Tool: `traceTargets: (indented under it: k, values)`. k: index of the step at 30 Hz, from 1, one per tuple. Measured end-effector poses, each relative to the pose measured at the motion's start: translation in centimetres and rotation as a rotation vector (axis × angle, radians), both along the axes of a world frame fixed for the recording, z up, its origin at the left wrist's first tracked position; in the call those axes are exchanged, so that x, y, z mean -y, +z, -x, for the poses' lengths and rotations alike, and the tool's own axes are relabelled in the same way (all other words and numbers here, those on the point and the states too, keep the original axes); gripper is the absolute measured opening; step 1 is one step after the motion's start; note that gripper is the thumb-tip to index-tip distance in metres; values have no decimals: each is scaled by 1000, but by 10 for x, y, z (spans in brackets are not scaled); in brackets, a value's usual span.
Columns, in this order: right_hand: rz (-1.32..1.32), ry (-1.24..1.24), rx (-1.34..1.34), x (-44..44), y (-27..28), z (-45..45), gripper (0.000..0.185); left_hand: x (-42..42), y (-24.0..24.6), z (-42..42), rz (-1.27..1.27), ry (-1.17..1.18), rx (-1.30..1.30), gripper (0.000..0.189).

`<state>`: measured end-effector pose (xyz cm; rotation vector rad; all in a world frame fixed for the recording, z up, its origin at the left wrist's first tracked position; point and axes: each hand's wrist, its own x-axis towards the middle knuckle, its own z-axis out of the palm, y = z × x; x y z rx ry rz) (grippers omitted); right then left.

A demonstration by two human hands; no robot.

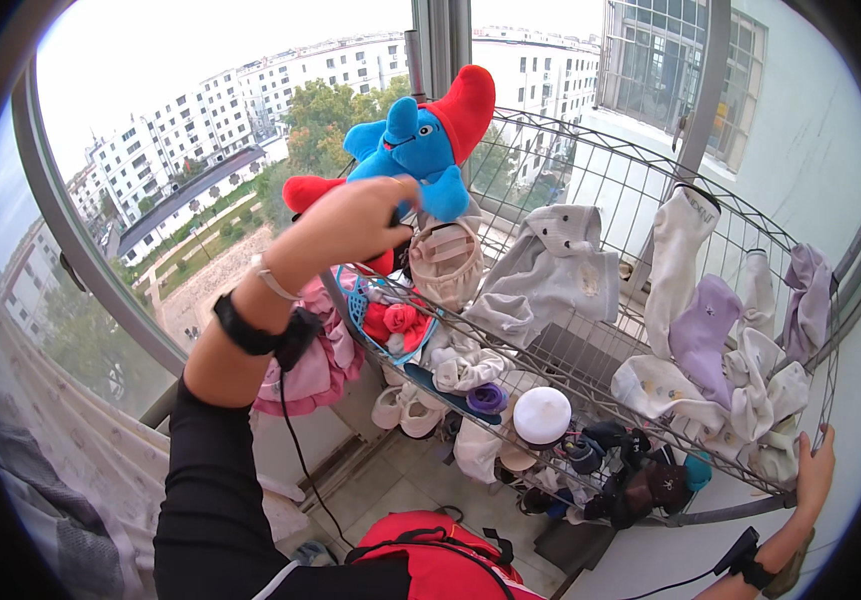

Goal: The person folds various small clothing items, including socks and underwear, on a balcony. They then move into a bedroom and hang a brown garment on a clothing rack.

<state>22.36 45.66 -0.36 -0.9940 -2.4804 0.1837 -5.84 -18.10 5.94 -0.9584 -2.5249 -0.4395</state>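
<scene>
My left hand (374, 221) reaches to the left end of a wire rack (588, 139), in front of a blue plush toy (415, 150) with a red pointed hat; its fingers are blurred, and whether they grip the toy is unclear. Just below the fingers is a beige elasticated cloth item (445, 259). My right hand (814, 465) rests at the rack's right front corner, its fingers around the wire edge. Between the hands, the top shelf holds a light grey garment (558, 262), white socks (682, 247) and a lilac sock (704, 330).
A blue plastic basket (359, 300) with red cloth items stands below my left forearm, beside pink clothing (310, 382). Lower shelves hold white shoes (408, 412), a white domed object (542, 416) and dark items. Windows (441, 60) lie behind; a curtain (77, 480) hangs left.
</scene>
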Motion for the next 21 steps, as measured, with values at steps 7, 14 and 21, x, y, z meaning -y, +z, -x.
traceTargets:
  k: [7, 14, 21]
  values:
    - [-28, 26, -68, 2, -4, 0, 48, -44, -16, 61, 915, 532, 289, 27]
    - [-83, 36, -38, 9, 0, -2, 50, -1, 17, 44, 507, 288, 153, 31]
    - [-55, 6, 7, 14, 3, 0, 51, 27, 39, -36, -413, 248, 381, 19]
